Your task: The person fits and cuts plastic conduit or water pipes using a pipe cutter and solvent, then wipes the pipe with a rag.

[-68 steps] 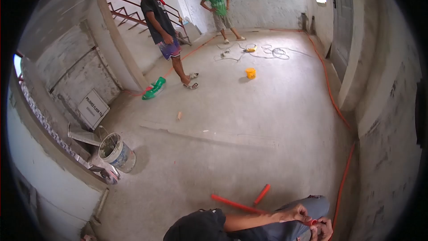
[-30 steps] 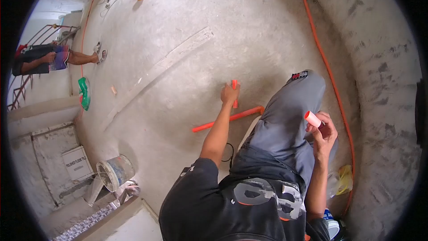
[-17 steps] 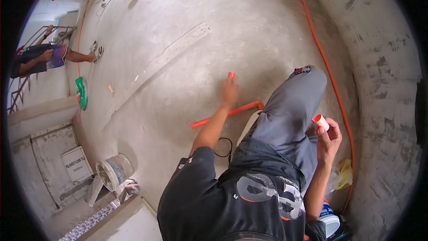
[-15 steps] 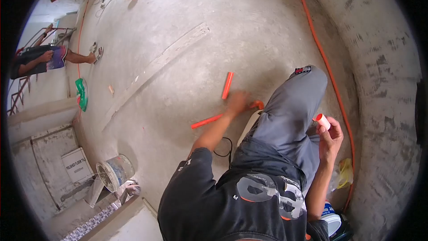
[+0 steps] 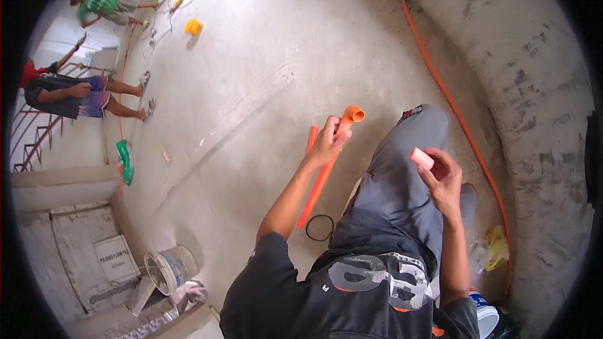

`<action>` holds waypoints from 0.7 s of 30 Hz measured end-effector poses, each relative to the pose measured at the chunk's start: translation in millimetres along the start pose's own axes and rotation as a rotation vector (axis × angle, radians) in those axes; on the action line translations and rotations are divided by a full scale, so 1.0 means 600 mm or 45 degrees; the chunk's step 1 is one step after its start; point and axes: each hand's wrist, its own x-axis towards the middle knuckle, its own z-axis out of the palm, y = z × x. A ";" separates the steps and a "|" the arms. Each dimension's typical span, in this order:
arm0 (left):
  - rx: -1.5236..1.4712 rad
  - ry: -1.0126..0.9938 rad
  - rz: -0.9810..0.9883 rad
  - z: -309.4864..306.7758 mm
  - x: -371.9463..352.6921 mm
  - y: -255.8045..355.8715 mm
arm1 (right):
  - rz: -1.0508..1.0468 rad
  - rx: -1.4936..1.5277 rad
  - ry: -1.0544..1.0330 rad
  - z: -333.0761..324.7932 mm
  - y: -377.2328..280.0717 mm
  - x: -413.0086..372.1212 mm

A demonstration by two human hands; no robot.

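Observation:
My left hand (image 5: 326, 146) is wrapped round a long orange pipe (image 5: 316, 192) that has an orange elbow fitting (image 5: 354, 113) at its upper end. The elbow's round mouth faces away to the right. A shorter orange pipe piece (image 5: 313, 136) shows beside that hand, partly hidden behind it. Above my right knee, my right hand (image 5: 445, 181) pinches a short pinkish-white tube (image 5: 421, 158) between thumb and fingers.
A black cord loop (image 5: 320, 228) lies on the concrete floor. An orange hose (image 5: 449, 97) runs along the right wall. Two people (image 5: 100, 1) stand far left. A yellow container (image 5: 193, 26), green bag (image 5: 125, 162), tipped bucket (image 5: 171, 269) and yellow plastic bag (image 5: 497, 248) surround me.
My left hand has come up from the floor with the orange pipe and elbow. My right hand has shifted left and upward with the short tube, now tilted. My view has swung slightly.

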 end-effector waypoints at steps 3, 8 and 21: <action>0.027 0.046 0.126 0.005 -0.010 0.065 | -0.377 -0.161 0.022 0.033 -0.030 0.021; 0.256 0.070 0.167 0.053 -0.049 0.169 | -0.733 -0.553 0.125 0.051 -0.081 0.046; -0.444 -0.163 0.239 0.121 -0.058 0.251 | -1.117 -0.727 0.171 -0.010 -0.086 0.022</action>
